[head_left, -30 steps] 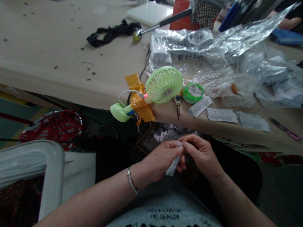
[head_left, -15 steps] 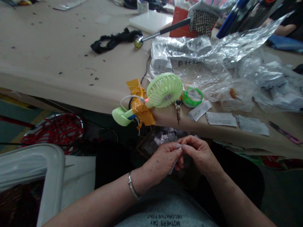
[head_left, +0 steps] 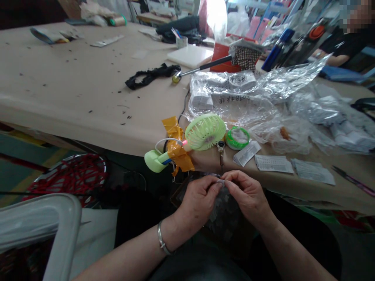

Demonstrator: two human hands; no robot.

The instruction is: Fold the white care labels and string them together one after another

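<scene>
My left hand (head_left: 197, 201) and my right hand (head_left: 249, 194) meet just off the table's front edge. Thumbs and fingers of both pinch a small white label (head_left: 221, 182), mostly covered by the fingertips. Below them, in shadow, a box holds many pale pieces (head_left: 224, 218). Just beyond my fingertips, a tool like a soldering iron (head_left: 222, 155) points down over the edge. Beside it are a light-green fan (head_left: 206, 132), fixed with brown tape (head_left: 181, 156), and a green ring-shaped container (head_left: 238, 137) with white material inside.
Printed label stacks (head_left: 274, 164) lie along the front edge, near pink-handled scissors (head_left: 353, 181). Behind are clear plastic bags (head_left: 263, 103), a long-handled hammer-like tool (head_left: 202, 68) and a black cloth strip (head_left: 152, 74). A white chair (head_left: 68, 207) stands left; another person (head_left: 342, 50) sits far right.
The view has tilted up, showing more of the far table. The white strip that hung below my left hand no longer shows; both hands still pinch together.
</scene>
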